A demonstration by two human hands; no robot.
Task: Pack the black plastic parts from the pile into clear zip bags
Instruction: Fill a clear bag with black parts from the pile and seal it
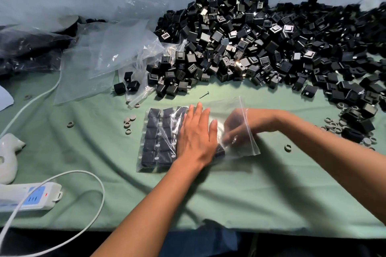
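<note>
The clear zip bag (234, 131) lies at frame centre on the green desk (250, 194), black parts (155, 137) in rows filling its left half. No writing is readable. The left hand (196, 133) presses flat on it, fingers straight. The right hand (238, 127) reaches inside, fingers blurred; their state is unclear. The pile (261, 44) fills the upper right.

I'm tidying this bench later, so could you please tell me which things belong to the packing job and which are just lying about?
In use:
zip bag, left hand flat on it, right hand inside its mouth
packed parts
pile of black parts
spare clear bags

Lying about:
power strip
white cable
grey rings
screw
</note>
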